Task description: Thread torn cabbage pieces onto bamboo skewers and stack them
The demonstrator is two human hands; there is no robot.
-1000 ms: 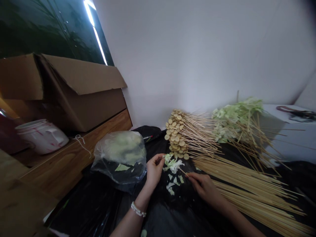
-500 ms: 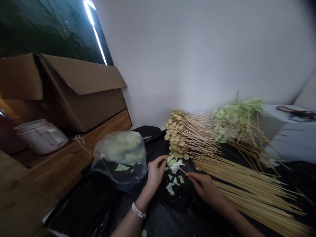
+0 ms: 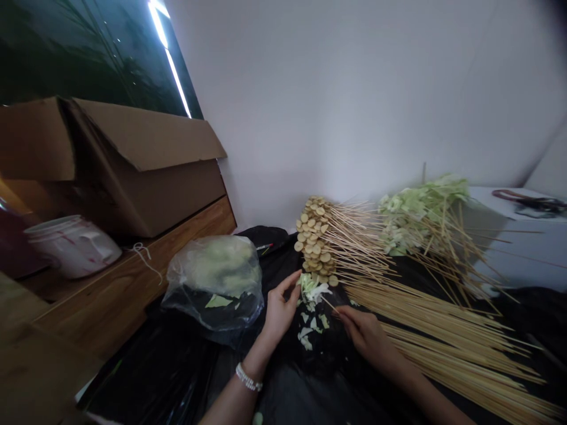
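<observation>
My right hand [image 3: 359, 329] pinches a thin wooden skewer [image 3: 328, 303] that slants up to the left. Pale green and white cabbage pieces [image 3: 313, 288] are bunched at the skewer's far end. From the left, my left hand [image 3: 281, 304] holds the cabbage by its edge between thumb and fingertips; a beaded bracelet circles that wrist. Loose cabbage scraps [image 3: 305, 339] lie on the black plastic sheet [image 3: 325, 383] just below. Whether the skewer's point goes through the leaf is hidden.
Left of my hands is a clear bag [image 3: 217, 277] of cabbage. Skewered round slices [image 3: 316, 236] are stacked ahead, with bare skewers [image 3: 447, 330] and skewered cabbage [image 3: 425, 206] to the right. A cardboard box [image 3: 146, 171] and a white jug [image 3: 73, 245] stand at left.
My left fingertips have risen slightly at the cabbage's edge, and the cabbage has shifted a little. The right hand has barely moved, still pinching the skewer.
</observation>
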